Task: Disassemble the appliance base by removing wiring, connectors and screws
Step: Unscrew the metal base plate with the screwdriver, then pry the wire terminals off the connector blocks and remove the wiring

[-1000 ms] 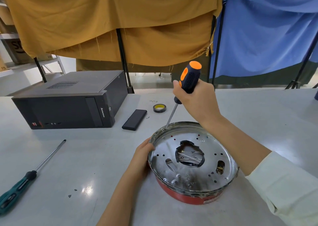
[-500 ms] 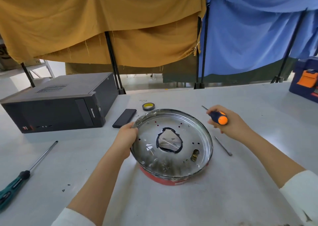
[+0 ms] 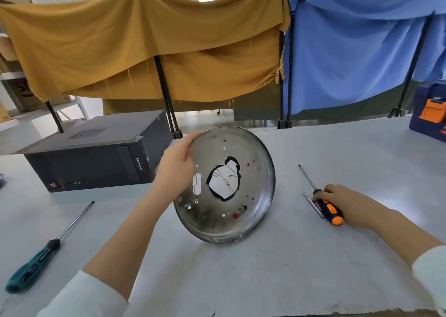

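Nearest the viewer, the two forearms are reaching forward over the grey bench (image 3: 241, 280). The left hand (image 3: 177, 169) is gripping the upper left rim of the metal base plate (image 3: 255, 189), fingers curled over the edge, and is tipping the plate up so that it is standing on its lower rim, its perforated face turned toward the camera. Through its ragged central opening (image 3: 224, 179) a few thin wires are showing against the bench behind. The plate is lying directly ahead, between the two hands, in contact with the left and well apart from the right; the left hand is therefore the one controlling it.

To the right, the right hand (image 3: 342, 201) is resting on the bench, fingers closed over the black-and-orange screwdriver (image 3: 325, 205), whose long axis is running away from the viewer and slightly leftward, the tip pointing far. A thin metal rod (image 3: 313, 205) is lying just beside it. At the near left a green-handled screwdriver (image 3: 36, 261) is lying untouched. Farther back a black computer case (image 3: 96, 157) is standing on the bench.

Compared with half a second earlier, the plate is now raised on edge without the red housing below it, and the right hand has lowered the screwdriver onto the bench.
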Tool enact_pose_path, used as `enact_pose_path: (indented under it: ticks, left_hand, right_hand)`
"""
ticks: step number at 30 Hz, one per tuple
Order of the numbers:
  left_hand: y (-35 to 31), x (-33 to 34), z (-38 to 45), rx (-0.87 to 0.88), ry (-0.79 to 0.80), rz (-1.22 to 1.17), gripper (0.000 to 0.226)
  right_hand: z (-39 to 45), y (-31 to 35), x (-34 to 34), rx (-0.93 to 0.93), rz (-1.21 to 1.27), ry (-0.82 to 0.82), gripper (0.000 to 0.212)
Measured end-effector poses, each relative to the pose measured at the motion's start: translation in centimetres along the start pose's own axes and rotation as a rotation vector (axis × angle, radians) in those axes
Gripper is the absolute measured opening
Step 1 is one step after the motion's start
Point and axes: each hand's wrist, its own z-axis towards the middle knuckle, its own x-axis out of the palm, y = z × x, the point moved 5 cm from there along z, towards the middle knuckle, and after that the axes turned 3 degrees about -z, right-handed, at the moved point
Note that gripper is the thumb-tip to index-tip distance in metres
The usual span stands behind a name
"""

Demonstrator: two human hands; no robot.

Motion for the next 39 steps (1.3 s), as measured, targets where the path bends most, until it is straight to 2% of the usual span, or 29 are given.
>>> enact_pose_path:
  ticks: [2, 4, 5, 7, 8, 9, 10, 12, 16, 19, 21, 23, 24, 27, 29, 31, 33, 35, 39]
  left_hand:
    - [-1.6, 0.2, -0.1, 0.170, 0.016, 0.169, 0.067]
    - [-2.8, 0.8, -0.6, 0.332, 0.035, 0.336, 0.076]
    - [-3.3, 1.0, -1.0, 0.409, 0.041, 0.388, 0.079]
    - [-4.2, 1.3, -1.9, 0.555, 0.043, 0.434, 0.079]
    - [-4.5, 1.4, -2.5, 0.628, 0.050, 0.439, 0.077]
    - [-4.8, 1.5, -3.1, 0.690, 0.062, 0.435, 0.073]
    - [-4.9, 1.6, -3.8, 0.735, 0.080, 0.426, 0.065]
    - [-4.7, 1.5, -5.0, 0.787, 0.100, 0.420, 0.051]
    - [-3.9, 0.9, -7.2, 0.866, 0.054, 0.384, 0.039]
    - [-3.7, 1.9, -9.3, 0.969, 0.139, 0.336, 0.043]
    - [-3.4, 2.4, -10.7, 1.023, 0.221, 0.316, 0.046]
    - [-2.5, 2.0, -11.2, 0.952, 0.208, 0.187, 0.050]
    - [-1.7, 1.6, -11.0, 0.843, 0.154, 0.073, 0.050]
    - [2.0, 0.9, -9.5, 0.292, 0.013, -0.207, 0.044]
    - [4.6, 2.1, -8.6, -0.039, 0.071, -0.241, 0.036]
    - [6.3, 3.4, -7.6, -0.245, 0.173, -0.285, 0.037]
    - [6.9, 4.6, -6.5, -0.348, 0.268, -0.319, 0.038]
    - [7.1, 6.0, -5.6, -0.401, 0.361, -0.307, 0.037]
    - [6.9, 7.9, -4.0, -0.388, 0.442, -0.204, 0.036]
  right_hand:
    - [0.1, 0.0, -0.3, 0.034, -0.067, 0.004, 0.055]
    - [0.7, 0.7, -1.6, 0.110, -0.082, -0.075, 0.058]
    - [1.1, 1.6, -2.7, 0.143, 0.028, -0.157, 0.054]
    - [1.4, 3.8, -5.4, 0.230, 0.575, -0.311, 0.029]
    - [1.7, 4.8, -6.2, 0.295, 0.895, -0.287, 0.034]
    - [2.0, 5.9, -6.7, 0.348, 1.141, -0.197, 0.049]
    - [2.1, 7.1, -7.1, 0.376, 1.262, -0.074, 0.061]
    - [2.0, 9.0, -7.4, 0.393, 1.359, 0.165, 0.074]
    - [2.1, 11.5, -6.9, 0.382, 1.605, 0.453, 0.068]
    - [2.6, 11.8, -6.7, 0.371, 1.644, 0.474, 0.067]
    - [2.5, 11.5, -6.4, 0.357, 1.581, 0.458, 0.053]
    - [2.4, 11.2, -5.6, 0.335, 1.559, 0.413, 0.035]
    - [2.4, 11.0, -5.0, 0.326, 1.567, 0.374, 0.032]
    - [2.3, 11.0, -3.1, 0.281, 1.629, 0.276, 0.039]
    - [2.3, 11.2, -2.4, 0.247, 1.631, 0.230, 0.033]
    - [2.6, 10.8, -2.2, 0.250, 1.596, 0.168, 0.035]
    - [3.1, 10.4, -1.9, 0.242, 1.561, 0.154, 0.040]
    - [3.5, 10.4, -1.8, 0.210, 1.516, 0.166, 0.037]
    - [4.6, 10.4, -1.5, 0.165, 1.390, 0.228, 0.032]
